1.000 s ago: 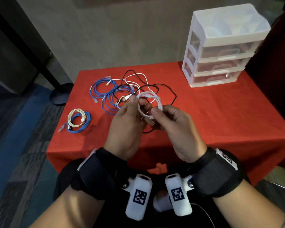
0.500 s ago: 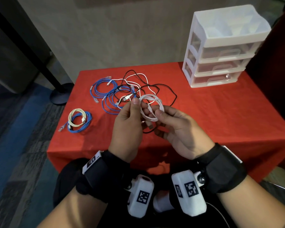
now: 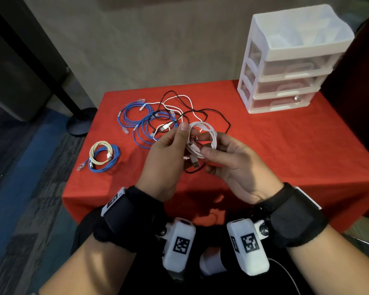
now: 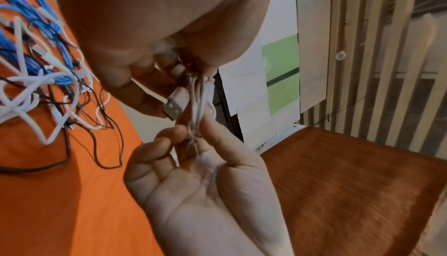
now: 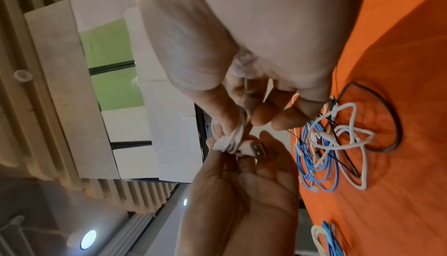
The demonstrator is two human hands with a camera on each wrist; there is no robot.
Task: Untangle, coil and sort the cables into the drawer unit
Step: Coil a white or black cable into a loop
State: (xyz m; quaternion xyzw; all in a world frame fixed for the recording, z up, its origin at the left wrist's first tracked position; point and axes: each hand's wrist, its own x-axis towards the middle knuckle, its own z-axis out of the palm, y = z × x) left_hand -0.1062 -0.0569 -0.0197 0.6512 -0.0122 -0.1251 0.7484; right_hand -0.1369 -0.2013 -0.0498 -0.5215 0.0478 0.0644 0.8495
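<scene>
A small white cable coil [image 3: 209,133] hangs above the red table's [image 3: 285,150] front half, held between both hands. My left hand [image 3: 184,136] pinches its left side, thumb on top. My right hand [image 3: 205,145], palm turned up, pinches the bundled strands [image 4: 197,107] between thumb and fingers. The coil's USB plug [image 3: 195,163] sticks out below; it also shows in both wrist views [image 5: 256,148]. Behind the hands lies a tangle of blue, white and black cables [image 3: 164,118]. The white drawer unit [image 3: 290,60] stands at the back right, all drawers closed.
A beige coil on a blue coil [image 3: 102,156] lies near the table's left front corner. A black cable loop [image 3: 219,118] trails right of the tangle. A dark stand's round base [image 3: 79,122] sits on the floor left of the table.
My right hand has turned palm up and its wrist has dropped. The left hand rose slightly. The white coil stays between both hands, its plug now hanging below.
</scene>
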